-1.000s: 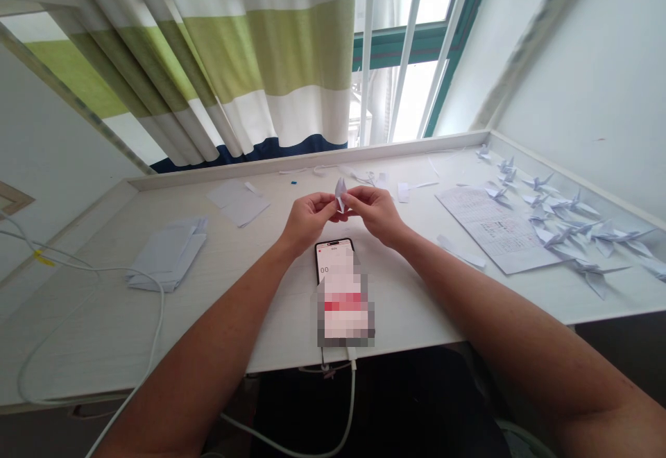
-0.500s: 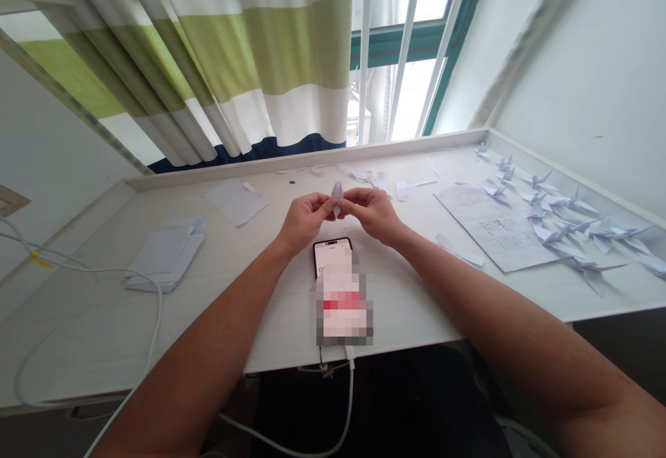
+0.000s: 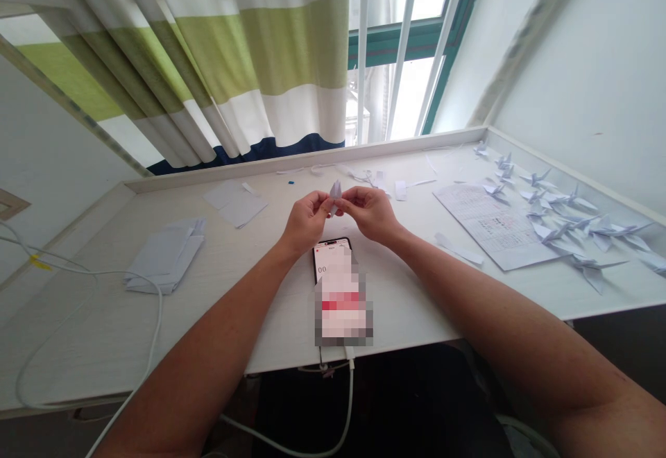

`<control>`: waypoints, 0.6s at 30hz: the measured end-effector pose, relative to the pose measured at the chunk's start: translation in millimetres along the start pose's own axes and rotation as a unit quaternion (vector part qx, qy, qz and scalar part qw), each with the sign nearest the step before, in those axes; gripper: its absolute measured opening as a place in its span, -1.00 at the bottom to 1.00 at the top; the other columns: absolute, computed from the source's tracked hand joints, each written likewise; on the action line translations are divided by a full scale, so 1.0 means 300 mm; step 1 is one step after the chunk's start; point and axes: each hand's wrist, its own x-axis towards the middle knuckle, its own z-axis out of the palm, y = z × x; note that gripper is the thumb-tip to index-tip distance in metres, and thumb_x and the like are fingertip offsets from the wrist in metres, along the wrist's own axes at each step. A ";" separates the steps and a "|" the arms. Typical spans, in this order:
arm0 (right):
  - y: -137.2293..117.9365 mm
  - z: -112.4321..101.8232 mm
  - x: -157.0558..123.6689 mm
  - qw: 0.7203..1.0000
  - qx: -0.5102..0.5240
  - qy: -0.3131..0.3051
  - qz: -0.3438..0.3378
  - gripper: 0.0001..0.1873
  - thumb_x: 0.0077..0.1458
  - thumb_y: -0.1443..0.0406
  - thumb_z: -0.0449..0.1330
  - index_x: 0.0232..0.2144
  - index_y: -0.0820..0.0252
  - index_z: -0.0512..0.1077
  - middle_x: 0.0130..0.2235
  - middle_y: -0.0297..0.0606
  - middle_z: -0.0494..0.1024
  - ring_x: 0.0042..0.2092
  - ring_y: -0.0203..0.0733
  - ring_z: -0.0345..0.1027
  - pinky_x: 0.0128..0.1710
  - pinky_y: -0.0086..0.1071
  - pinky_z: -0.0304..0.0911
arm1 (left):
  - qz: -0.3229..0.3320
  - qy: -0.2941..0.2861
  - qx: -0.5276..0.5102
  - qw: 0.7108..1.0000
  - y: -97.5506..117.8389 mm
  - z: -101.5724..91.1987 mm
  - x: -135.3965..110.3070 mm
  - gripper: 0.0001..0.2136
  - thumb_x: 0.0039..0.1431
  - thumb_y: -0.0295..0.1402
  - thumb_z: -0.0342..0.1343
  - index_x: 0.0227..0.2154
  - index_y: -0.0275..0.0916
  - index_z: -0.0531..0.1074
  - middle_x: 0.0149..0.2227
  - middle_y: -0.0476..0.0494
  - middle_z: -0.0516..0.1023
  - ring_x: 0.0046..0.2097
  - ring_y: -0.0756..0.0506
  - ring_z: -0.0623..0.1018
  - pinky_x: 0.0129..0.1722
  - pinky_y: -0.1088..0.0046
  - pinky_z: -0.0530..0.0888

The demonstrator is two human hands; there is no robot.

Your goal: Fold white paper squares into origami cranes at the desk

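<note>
A small piece of folded white paper (image 3: pixel 336 191) is held upright over the middle of the desk, its pointed end up. My left hand (image 3: pixel 308 218) pinches it from the left between thumb and fingers. From the right, my right hand (image 3: pixel 370 211) pinches the same paper, and the two thumbs nearly meet at its lower part. The fingertips behind the paper are partly hidden. Just below the hands lies a phone (image 3: pixel 333 253) with its screen lit and partly blurred out.
Many folded paper cranes (image 3: pixel 587 225) stand along the right side, beside a printed sheet (image 3: pixel 483 225). A stack of white paper (image 3: pixel 166 253) and loose sheets (image 3: pixel 236 202) lie left. Paper scraps (image 3: pixel 377 180) lie behind the hands. A white cable (image 3: pixel 159 305) crosses the left side.
The folded paper has turned slightly between my fingers, its outline a little different. Both hands keep their pinch in nearly the same place.
</note>
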 end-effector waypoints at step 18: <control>-0.060 -0.034 0.012 0.999 0.026 0.037 0.012 -0.60 0.07 -0.06 0.46 -0.35 0.15 0.65 -0.36 -0.25 0.66 -0.27 -0.16 0.53 -0.13 -0.20 0.50 | -0.020 -0.069 0.054 0.996 -0.001 -0.063 0.005 -0.64 0.19 0.02 0.38 -0.30 -0.23 0.62 -0.28 -0.18 0.73 -0.22 -0.13 0.67 -0.13 0.30 0.56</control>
